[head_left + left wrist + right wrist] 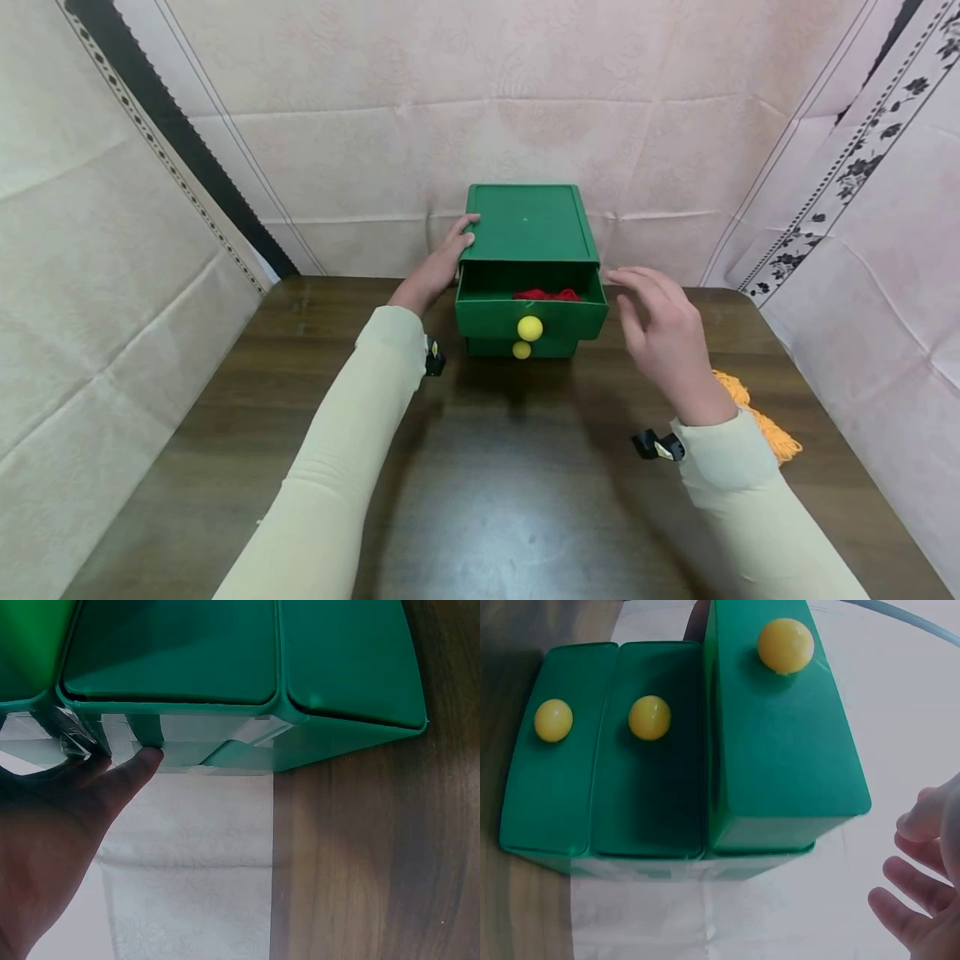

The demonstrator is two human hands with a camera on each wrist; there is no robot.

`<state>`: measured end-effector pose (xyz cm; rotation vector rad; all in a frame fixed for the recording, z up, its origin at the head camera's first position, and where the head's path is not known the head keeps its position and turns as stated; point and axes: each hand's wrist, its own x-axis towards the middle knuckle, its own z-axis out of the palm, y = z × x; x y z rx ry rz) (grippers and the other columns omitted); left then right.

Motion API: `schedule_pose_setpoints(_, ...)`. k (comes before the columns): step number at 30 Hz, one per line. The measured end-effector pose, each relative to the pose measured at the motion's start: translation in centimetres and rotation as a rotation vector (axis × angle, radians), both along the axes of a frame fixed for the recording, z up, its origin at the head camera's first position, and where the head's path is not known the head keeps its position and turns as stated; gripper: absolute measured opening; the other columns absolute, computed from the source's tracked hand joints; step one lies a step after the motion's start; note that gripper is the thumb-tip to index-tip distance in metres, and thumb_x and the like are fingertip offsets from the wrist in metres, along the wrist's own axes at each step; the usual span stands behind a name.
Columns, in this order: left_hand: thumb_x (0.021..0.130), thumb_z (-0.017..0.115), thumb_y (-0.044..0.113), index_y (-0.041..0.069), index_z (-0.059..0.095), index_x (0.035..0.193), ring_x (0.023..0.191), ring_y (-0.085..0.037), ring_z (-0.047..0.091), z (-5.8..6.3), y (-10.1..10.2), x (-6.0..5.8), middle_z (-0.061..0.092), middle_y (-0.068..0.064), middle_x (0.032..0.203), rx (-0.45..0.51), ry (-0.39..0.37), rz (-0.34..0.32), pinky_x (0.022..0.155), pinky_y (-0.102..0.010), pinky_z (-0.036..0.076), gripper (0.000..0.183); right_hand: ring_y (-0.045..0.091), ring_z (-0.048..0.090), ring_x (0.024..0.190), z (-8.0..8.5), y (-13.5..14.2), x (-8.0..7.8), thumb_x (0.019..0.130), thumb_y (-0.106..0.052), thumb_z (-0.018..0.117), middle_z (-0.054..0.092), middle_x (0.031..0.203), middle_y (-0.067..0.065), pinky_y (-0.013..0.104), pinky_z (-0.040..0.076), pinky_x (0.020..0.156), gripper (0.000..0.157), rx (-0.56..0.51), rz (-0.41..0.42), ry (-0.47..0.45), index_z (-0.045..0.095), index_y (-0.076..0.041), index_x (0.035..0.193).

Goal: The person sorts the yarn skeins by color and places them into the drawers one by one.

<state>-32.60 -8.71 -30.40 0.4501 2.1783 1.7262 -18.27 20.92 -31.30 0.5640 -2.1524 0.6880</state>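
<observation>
A green drawer box [531,221] stands at the back of the table, its top drawer [491,315] pulled out. Inside that drawer lies something red [547,294], perhaps yarn. The drawer's front carries a round yellow knob [530,328]; in the right wrist view two lower drawers, each with a yellow knob [649,718], sit closed. My left hand [441,265] rests against the box's left side, extended fingers touching it near the top edge. To the right of the pulled-out drawer my right hand [663,333] hovers with loosely bent fingers, apart from it and holding nothing.
A bundle of orange yarn [772,429] lies on the right of the brown wooden table [480,500], partly hidden behind my right wrist. Pale patterned cloth [517,133] hangs behind the box and along both sides.
</observation>
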Motion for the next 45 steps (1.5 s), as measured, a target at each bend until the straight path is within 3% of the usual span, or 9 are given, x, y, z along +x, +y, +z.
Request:
schedule_pose_setpoints(30,0.105,0.024,0.041,0.042,0.016,0.151,0.142,-0.033,0.027,0.1,0.0,-0.1,0.005,-0.001,0.163,-0.024,-0.004,-0.003,0.110,-0.057,0.031,0.047,0.040,0.049,0.119,-2.6,5.9,2.9,0.085,0.006,0.060,0.053,0.129,0.021,0.059,0.043,0.091,0.044,0.103,-0.159,-0.340,0.058,-0.005,0.128)
schedule_pose_setpoints(45,0.105,0.025,0.040,0.041,0.016,0.152,0.142,-0.033,0.027,0.1,0.0,0.0,0.004,-0.001,0.163,-0.019,-0.009,0.004,0.110,-0.057,0.031,0.047,0.048,0.049,0.116,-3.8,8.5,3.9,0.090,-0.012,0.061,0.051,0.131,0.025,0.065,0.038,0.094,0.046,0.263,-0.187,-0.695,0.051,-0.006,0.135)
